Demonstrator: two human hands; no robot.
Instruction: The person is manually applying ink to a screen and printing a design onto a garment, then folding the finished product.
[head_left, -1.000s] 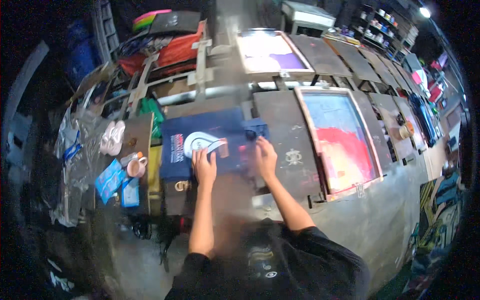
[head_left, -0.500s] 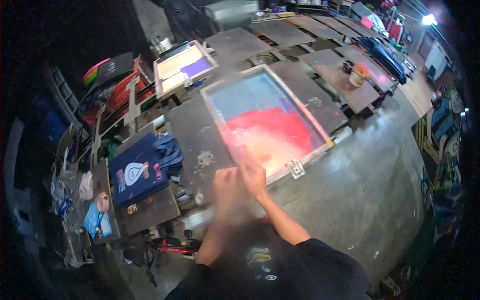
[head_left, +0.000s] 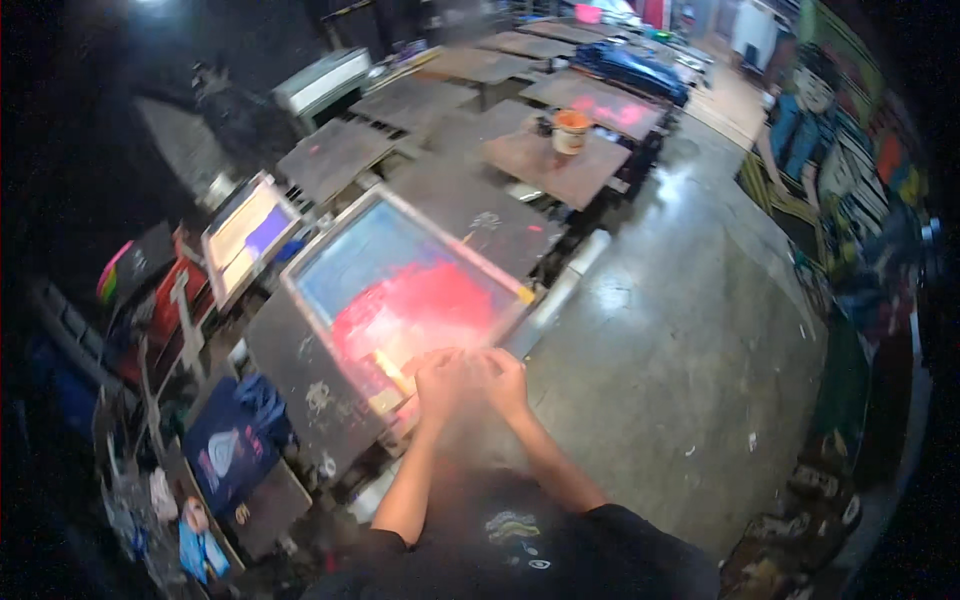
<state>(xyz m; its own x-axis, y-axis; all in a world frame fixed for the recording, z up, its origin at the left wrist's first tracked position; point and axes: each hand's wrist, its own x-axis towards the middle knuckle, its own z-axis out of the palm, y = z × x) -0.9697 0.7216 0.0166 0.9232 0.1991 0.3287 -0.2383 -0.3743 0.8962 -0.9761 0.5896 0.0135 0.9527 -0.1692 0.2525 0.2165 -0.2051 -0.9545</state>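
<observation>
My left hand [head_left: 437, 387] and my right hand [head_left: 503, 382] are close together at the near edge of a wooden-framed printing screen [head_left: 450, 240]. Fingers on both are curled in, but blur hides whatever they might hold. Bright red-pink ink [head_left: 415, 305] covers the near half of the mesh, paler toward my hands, while the far half is blue-grey. A yellowish strip [head_left: 392, 370] shows at the near left inside the frame, just beyond my left hand. Under the screen is a dark board [head_left: 285, 345].
Left of the screen is a smaller frame [head_left: 283, 203] with beige and purple areas. A navy printed cloth [head_left: 228, 450] lies at lower left. An orange-topped tub [head_left: 570, 135] stands on a far board. Concrete floor [head_left: 660, 350] stretches to the right.
The view has swung right, so the screen and boards appear farther left. My hands now sit nearer the screen's right near corner, side by side. The white clip-like piece there is no longer visible.
</observation>
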